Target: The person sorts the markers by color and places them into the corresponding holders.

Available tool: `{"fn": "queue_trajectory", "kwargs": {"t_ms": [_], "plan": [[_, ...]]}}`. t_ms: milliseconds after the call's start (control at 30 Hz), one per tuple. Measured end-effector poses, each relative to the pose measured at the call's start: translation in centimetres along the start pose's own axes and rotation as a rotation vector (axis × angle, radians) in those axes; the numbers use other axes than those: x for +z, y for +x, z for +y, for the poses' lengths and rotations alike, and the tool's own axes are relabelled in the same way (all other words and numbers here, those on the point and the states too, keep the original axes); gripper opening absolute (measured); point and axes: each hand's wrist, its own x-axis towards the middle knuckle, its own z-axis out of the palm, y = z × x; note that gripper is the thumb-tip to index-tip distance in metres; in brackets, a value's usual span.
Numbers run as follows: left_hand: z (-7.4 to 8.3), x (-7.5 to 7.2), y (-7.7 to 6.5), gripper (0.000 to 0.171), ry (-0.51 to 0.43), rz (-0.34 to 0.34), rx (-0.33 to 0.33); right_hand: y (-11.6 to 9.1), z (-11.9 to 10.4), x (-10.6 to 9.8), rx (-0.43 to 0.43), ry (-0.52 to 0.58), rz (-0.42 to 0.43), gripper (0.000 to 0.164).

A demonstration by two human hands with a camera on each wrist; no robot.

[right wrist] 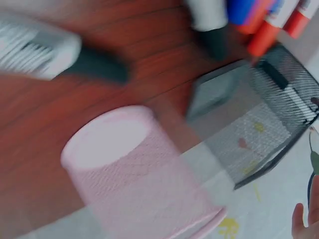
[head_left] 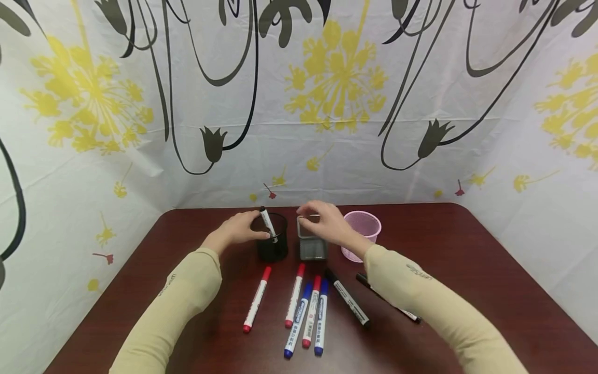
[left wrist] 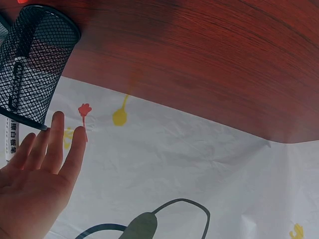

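My left hand (head_left: 239, 227) is at the rim of a round black mesh pen cup (head_left: 273, 252), its fingers extended in the left wrist view. Leaning inside that cup is a black-capped whiteboard marker (head_left: 267, 220). Over the square grey mesh holder (head_left: 313, 250) hovers my right hand (head_left: 327, 223), fingers loosely bent, with nothing visible between them. A pink mesh basket (head_left: 372, 238) stands just right of the holder, partly behind the right wrist. In the right wrist view only some fingertips (right wrist: 314, 209) show, at the edge.
In front of the containers lie red markers (head_left: 257, 300), blue markers (head_left: 321, 318) and a thick black marker (head_left: 349, 298). Another black marker (head_left: 408, 314) is partly under the right sleeve. The dark red table (head_left: 467, 259) meets a patterned cloth (head_left: 261, 176) behind.
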Motion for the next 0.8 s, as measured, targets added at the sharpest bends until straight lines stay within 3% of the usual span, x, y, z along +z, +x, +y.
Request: {"fn": "queue_trajectory", "kwargs": {"t_ms": [267, 567, 800], "plan": [[-0.2, 0.0, -0.1, 0.073, -0.007, 0.006, -0.003, -4.1, 0.9, -2.0, -0.286, -0.16, -0.149, 0.015], [-0.3, 0.2, -0.1, 0.073, -0.015, 0.011, 0.003, -8.4, 1.5, -1.8, -0.585, -0.323, -0.242, 0.016], [-0.2, 0.4, -0.1, 0.073, -0.024, 0.013, 0.004, -11.8, 1.8, -1.6, -0.716, -0.444, -0.349, 0.016]]}}
